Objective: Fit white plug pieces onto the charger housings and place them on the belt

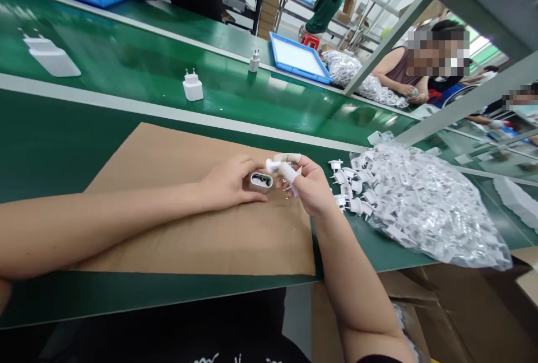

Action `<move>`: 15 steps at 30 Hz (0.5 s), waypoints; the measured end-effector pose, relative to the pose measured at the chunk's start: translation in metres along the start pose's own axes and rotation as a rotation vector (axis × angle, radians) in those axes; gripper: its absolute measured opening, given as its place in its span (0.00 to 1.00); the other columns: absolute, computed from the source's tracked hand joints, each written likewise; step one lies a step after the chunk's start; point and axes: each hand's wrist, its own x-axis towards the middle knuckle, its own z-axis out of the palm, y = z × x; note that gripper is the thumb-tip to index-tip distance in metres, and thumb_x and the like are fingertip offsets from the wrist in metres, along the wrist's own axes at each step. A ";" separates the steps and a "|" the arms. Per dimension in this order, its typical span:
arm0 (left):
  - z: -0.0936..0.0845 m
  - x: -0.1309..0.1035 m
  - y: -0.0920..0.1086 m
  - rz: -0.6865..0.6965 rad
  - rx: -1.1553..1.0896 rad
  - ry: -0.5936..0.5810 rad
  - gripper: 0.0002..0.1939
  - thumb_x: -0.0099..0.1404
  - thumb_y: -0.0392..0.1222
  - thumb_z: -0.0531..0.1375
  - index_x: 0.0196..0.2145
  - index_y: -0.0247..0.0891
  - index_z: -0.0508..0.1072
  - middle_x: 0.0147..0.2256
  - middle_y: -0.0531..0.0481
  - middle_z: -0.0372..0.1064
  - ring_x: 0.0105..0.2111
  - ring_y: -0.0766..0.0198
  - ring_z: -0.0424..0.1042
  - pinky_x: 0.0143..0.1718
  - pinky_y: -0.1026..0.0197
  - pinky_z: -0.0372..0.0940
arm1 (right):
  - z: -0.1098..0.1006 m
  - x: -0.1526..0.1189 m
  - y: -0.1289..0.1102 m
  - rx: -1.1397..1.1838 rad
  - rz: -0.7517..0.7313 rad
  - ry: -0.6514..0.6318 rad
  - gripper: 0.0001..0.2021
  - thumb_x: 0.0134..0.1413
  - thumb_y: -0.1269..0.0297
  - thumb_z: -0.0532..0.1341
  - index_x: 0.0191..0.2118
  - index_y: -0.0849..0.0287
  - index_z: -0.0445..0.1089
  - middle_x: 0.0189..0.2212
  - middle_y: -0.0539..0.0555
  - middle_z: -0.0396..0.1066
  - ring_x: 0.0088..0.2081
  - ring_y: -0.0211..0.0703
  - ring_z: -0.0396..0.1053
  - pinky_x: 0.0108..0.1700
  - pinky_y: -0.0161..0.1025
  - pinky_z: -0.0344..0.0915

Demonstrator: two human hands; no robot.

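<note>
Over the cardboard sheet (189, 240), my left hand (229, 182) grips a white charger housing (261, 182) between thumb and fingers. Its open end faces me, and some parts show inside. Just to the right, my right hand (305, 181) pinches a small white plug cap (273, 166), with white covers on the fingertips. Metal pins poke out below those fingers; what they belong to is partly hidden. The cap and the housing are close together but look apart. Several loose plug caps (347, 189) lie right of my right hand.
A clear bag of white plug caps (424, 200) fills the right side of the bench. Beyond a pale rail, finished-looking chargers (193, 87) stand on the green belt (138, 66). A blue-rimmed tray (300, 74) sits across it. Other people work opposite; an open carton (462, 301) is below right.
</note>
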 end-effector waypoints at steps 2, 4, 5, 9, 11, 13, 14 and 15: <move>0.000 -0.003 -0.003 0.009 -0.057 0.041 0.22 0.64 0.55 0.68 0.49 0.39 0.76 0.43 0.46 0.76 0.46 0.52 0.72 0.45 0.53 0.65 | 0.001 -0.001 0.002 -0.159 -0.114 0.016 0.14 0.47 0.56 0.73 0.38 0.57 0.76 0.31 0.50 0.75 0.27 0.34 0.69 0.25 0.31 0.62; 0.002 -0.004 -0.006 0.029 -0.099 0.065 0.19 0.66 0.54 0.67 0.47 0.39 0.77 0.40 0.46 0.76 0.44 0.54 0.73 0.44 0.53 0.65 | 0.001 -0.004 0.002 -0.324 -0.251 0.088 0.14 0.50 0.60 0.72 0.43 0.55 0.77 0.34 0.50 0.75 0.30 0.35 0.68 0.31 0.33 0.66; 0.003 -0.004 -0.006 0.033 -0.118 0.068 0.18 0.66 0.54 0.66 0.46 0.39 0.77 0.39 0.47 0.76 0.43 0.54 0.73 0.43 0.54 0.65 | 0.001 -0.006 0.001 -0.389 -0.313 0.123 0.17 0.51 0.62 0.72 0.47 0.54 0.76 0.35 0.49 0.74 0.31 0.35 0.68 0.33 0.34 0.67; 0.006 -0.002 -0.008 -0.006 -0.147 0.054 0.16 0.65 0.55 0.67 0.38 0.38 0.78 0.34 0.48 0.74 0.37 0.56 0.71 0.37 0.56 0.62 | 0.001 -0.014 -0.002 -0.657 -0.512 0.082 0.11 0.55 0.65 0.69 0.46 0.52 0.78 0.35 0.51 0.73 0.34 0.39 0.70 0.36 0.37 0.68; 0.006 -0.001 -0.008 -0.020 -0.164 0.041 0.16 0.65 0.55 0.66 0.36 0.38 0.78 0.33 0.48 0.73 0.35 0.57 0.70 0.35 0.56 0.60 | 0.004 -0.015 -0.002 -0.803 -0.581 0.022 0.07 0.58 0.67 0.66 0.42 0.52 0.79 0.35 0.52 0.72 0.37 0.42 0.71 0.37 0.39 0.68; 0.005 0.000 -0.007 -0.028 -0.188 0.034 0.15 0.66 0.55 0.65 0.36 0.38 0.78 0.32 0.49 0.71 0.35 0.57 0.69 0.35 0.56 0.60 | 0.007 -0.014 -0.001 -0.874 -0.607 -0.012 0.09 0.60 0.68 0.63 0.43 0.53 0.79 0.35 0.53 0.73 0.36 0.42 0.71 0.37 0.40 0.68; 0.004 0.001 -0.007 -0.034 -0.199 0.033 0.15 0.66 0.55 0.65 0.36 0.39 0.78 0.31 0.49 0.71 0.34 0.57 0.69 0.35 0.56 0.59 | 0.008 -0.014 0.000 -0.886 -0.621 -0.015 0.09 0.61 0.69 0.62 0.44 0.53 0.78 0.34 0.53 0.73 0.35 0.42 0.70 0.37 0.40 0.68; 0.003 0.001 -0.006 -0.041 -0.209 0.031 0.15 0.66 0.54 0.66 0.36 0.39 0.77 0.31 0.49 0.71 0.34 0.57 0.69 0.34 0.57 0.59 | 0.009 -0.013 0.001 -0.889 -0.640 -0.008 0.09 0.62 0.70 0.61 0.44 0.54 0.78 0.34 0.52 0.73 0.34 0.42 0.69 0.37 0.39 0.67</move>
